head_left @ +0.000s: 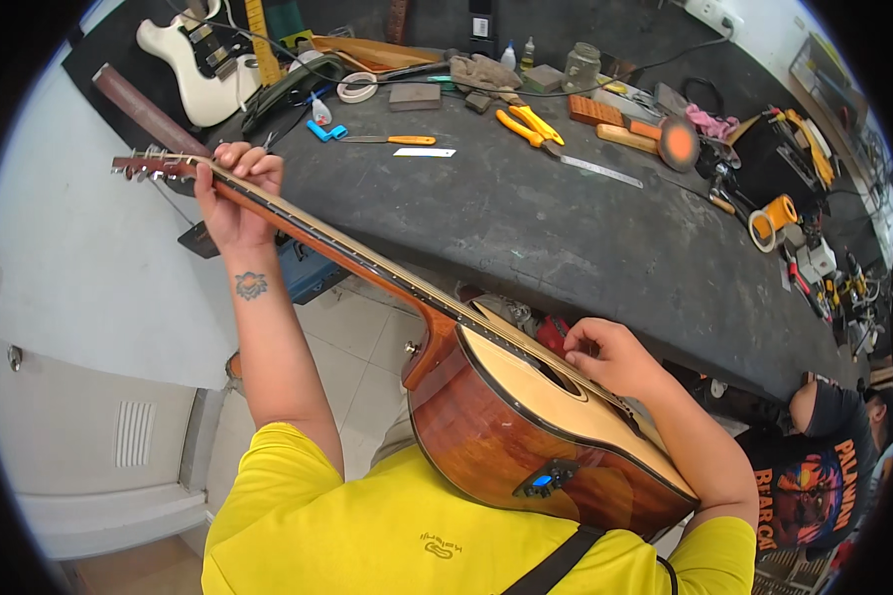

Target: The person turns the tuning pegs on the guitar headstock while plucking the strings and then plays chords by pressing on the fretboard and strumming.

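An acoustic guitar (496, 426) with a glossy brown body and a pale top lies across my lap, its neck slanting up to the left. Around the neck, close to the tuning pegs, my left hand (238, 203) is closed, with its thumb on the near side and fingertips over the fretboard. Above the strings by the sound hole, my right hand (615, 359) has its fingers curled in a pinch. Whether a pick sits between them is hidden. A small control panel (546, 479) with a lit blue display is set in the guitar's side.
A dark workbench (526, 228) spans the far side. On it lie yellow-handled pliers (534, 127), a steel ruler (600, 171), a knife (387, 140) and a blue string winder (325, 131). A white electric guitar (203, 74) stands at the far left. Another person (814, 466) is at the right.
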Action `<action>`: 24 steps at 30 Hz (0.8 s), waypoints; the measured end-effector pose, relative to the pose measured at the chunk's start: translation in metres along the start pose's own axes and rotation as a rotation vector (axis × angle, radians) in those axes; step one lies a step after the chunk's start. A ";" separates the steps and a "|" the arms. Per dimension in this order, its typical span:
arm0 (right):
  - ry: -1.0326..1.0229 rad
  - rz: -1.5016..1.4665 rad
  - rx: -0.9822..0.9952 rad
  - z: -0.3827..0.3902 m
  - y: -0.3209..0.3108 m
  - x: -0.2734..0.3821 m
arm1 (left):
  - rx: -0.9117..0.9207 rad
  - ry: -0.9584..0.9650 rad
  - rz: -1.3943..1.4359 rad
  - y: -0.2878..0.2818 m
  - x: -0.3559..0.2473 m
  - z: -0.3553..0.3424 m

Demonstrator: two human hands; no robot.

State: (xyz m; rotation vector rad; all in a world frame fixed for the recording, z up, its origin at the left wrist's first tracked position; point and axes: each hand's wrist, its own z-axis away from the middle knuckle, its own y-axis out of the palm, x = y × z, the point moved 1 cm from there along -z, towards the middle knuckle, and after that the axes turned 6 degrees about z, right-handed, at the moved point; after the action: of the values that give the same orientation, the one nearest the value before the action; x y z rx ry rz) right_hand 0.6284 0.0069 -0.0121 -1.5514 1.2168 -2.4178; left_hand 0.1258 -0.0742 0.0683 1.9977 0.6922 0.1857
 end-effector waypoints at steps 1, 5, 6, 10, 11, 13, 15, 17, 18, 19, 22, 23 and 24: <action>-0.016 0.004 0.016 0.001 0.000 0.002 | 0.126 -0.024 0.039 -0.004 0.005 0.005; -0.039 -0.519 0.180 0.006 -0.002 -0.008 | 0.379 -0.089 0.123 -0.031 0.039 0.009; 0.039 -0.419 0.201 0.005 -0.004 -0.009 | 0.402 -0.093 0.158 -0.035 0.043 0.007; 0.046 -0.025 0.088 0.001 -0.007 0.013 | 0.489 -0.139 0.280 -0.039 0.049 -0.003; 0.054 -0.076 0.074 0.004 -0.008 0.013 | 0.506 -0.178 0.315 -0.040 0.051 -0.003; 0.007 -0.325 0.135 0.003 -0.006 -0.004 | 0.494 -0.184 0.321 -0.040 0.052 -0.002; 0.022 -0.341 0.162 0.002 -0.004 -0.008 | 0.426 -0.070 0.223 -0.040 0.054 0.002; 0.032 -0.447 0.185 -0.001 0.002 -0.020 | 0.425 -0.077 0.229 -0.035 0.053 0.002; 0.040 -0.550 0.206 -0.001 0.005 -0.023 | 0.444 -0.104 0.260 -0.034 0.053 0.001; 0.039 -0.550 0.212 -0.001 0.005 -0.023 | 0.464 -0.128 0.287 -0.034 0.053 0.000; -0.020 -0.592 0.189 -0.002 0.004 -0.021 | 0.463 -0.134 0.303 -0.035 0.056 0.005; 0.015 -0.582 0.199 -0.002 0.003 -0.023 | 0.457 -0.142 0.320 -0.035 0.058 0.007; 0.051 -0.572 0.208 -0.002 0.003 -0.024 | 0.449 -0.149 0.321 -0.034 0.061 0.011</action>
State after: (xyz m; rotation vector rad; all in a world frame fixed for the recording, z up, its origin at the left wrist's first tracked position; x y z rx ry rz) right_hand 0.6377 0.0162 -0.0327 -1.9870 0.5388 -2.8011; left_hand 0.1673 -0.0372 0.0240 2.5200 0.3305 0.0720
